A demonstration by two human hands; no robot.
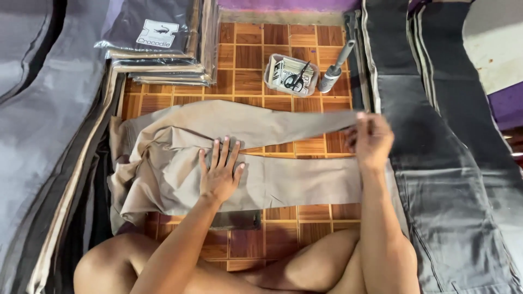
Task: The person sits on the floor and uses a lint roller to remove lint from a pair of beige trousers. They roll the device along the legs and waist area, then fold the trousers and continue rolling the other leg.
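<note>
Beige cotton trousers [180,163] spread flat on the brown wooden parquet floor [250,71], waistband toward the left edge, legs running right. Left hand [220,173] pressed open, fingers splayed, on the upper thigh of the near leg. Right hand [370,139] pinched shut on the hem of the far leg, lifted just above the floor. Likely risks: hem slipping from the pinch, or fabric creeping under the flat palm and bunching. Beyond, near the far edge: clear plastic tub [291,74] holding black scissors [297,80], grey lint roller [336,68] beside it, stacked bagged garments [158,49] at far left.
</note>
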